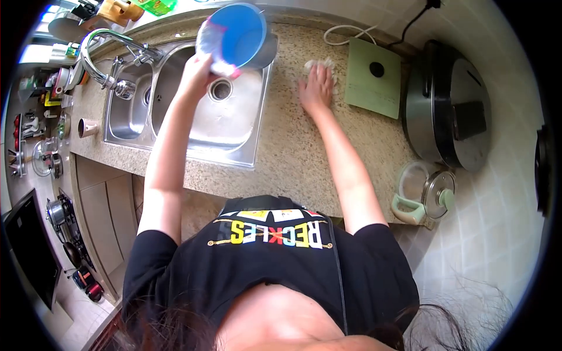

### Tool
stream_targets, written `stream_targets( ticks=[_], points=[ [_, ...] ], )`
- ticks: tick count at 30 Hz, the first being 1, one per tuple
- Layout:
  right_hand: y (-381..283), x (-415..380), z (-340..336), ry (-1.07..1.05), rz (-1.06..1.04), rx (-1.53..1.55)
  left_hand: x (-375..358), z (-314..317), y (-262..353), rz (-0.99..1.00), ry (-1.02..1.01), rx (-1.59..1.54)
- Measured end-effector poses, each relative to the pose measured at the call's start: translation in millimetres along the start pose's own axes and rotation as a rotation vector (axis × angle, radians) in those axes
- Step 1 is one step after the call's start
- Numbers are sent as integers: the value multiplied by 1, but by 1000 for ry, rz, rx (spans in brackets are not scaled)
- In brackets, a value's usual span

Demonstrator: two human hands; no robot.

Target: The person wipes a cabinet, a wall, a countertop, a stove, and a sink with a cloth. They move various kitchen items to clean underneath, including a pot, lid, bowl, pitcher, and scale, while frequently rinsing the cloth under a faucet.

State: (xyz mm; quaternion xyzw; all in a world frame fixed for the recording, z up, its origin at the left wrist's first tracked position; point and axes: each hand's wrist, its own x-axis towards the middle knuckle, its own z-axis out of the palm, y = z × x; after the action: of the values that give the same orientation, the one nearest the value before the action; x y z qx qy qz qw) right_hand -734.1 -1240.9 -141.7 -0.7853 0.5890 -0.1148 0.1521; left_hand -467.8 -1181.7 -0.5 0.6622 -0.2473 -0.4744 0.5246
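Note:
My left hand (199, 75) is closed on a container with a blue inside (243, 35) and a white and pink outer side. It is held tilted above the back of the steel sink (234, 126). To the right of the sink, my right hand (318, 86) lies flat, fingers stretched out, on a whitish cloth (325, 65) on the speckled counter (290, 158). A flat green device (373, 77) with a black round spot is just right of that hand.
A chrome faucet (96, 58) arches over the sink's left side. A small cup (88, 128) stands at the left. On the right are a large black and silver cooker (448, 105) and a glass kettle (413, 184) near the counter's front edge.

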Motion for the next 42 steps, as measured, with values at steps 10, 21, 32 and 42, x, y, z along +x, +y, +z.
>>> stream_targets(
  ticks=[10, 21, 32, 42],
  points=[
    [-112, 175, 87, 325, 254, -68, -100, -128, -69, -187, 198, -171],
    [-128, 142, 71, 216, -606, 386, -107, -138, -85, -144, 298, -370],
    [-27, 59, 22, 160, -534, 113, -111, -135, -89, -141, 283, -363],
    [-110, -114, 21, -189, -557, 668, -98, -115, -66, -93, 87, -337]
  ],
)
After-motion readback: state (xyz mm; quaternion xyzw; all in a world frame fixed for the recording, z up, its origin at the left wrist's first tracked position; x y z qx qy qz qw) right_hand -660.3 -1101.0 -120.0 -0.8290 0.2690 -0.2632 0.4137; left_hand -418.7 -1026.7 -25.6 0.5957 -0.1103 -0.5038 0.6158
